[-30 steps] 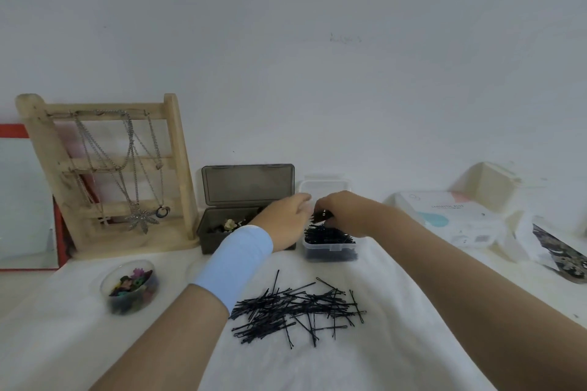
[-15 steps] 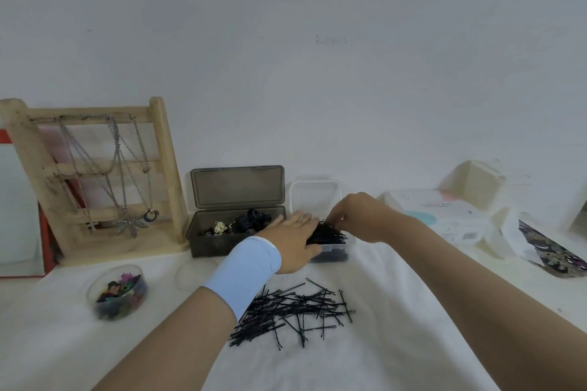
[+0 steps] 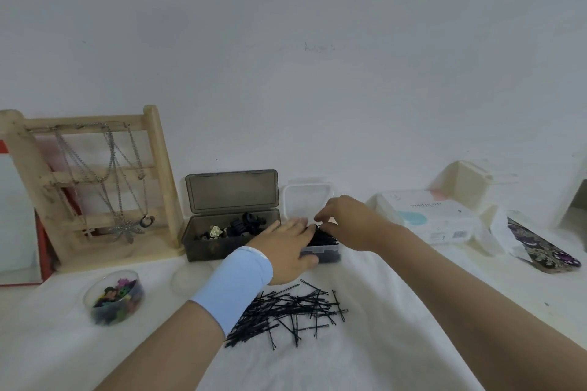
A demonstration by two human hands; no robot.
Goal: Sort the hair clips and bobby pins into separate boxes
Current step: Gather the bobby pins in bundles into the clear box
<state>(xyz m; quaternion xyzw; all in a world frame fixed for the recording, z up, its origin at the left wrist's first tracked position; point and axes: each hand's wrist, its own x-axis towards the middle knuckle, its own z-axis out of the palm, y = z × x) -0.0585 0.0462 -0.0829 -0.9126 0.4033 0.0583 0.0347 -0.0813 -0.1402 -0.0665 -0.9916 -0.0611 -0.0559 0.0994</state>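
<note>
A small clear box (image 3: 330,254) with its lid up holds black bobby pins. My left hand (image 3: 286,252), with a pale blue wristband, rests flat against the box's left side. My right hand (image 3: 346,222) hovers over the box, fingertips pinched on a bunch of bobby pins at its top. To the left stands a smoky grey box (image 3: 203,251), lid open, with black and cream hair clips (image 3: 235,227) inside. A loose pile of bobby pins (image 3: 292,311) lies on the white cloth in front.
A wooden jewellery stand (image 3: 95,187) with necklaces stands at the left, a red-framed mirror behind it. A round clear tub (image 3: 112,297) of coloured clips sits front left. A white carton (image 3: 435,216), cream containers and a patterned pouch (image 3: 540,247) line the right.
My left hand has slid from over the grey box to the clear box's left side. My right hand stays over the clear box with pins. The camera has shifted slightly.
</note>
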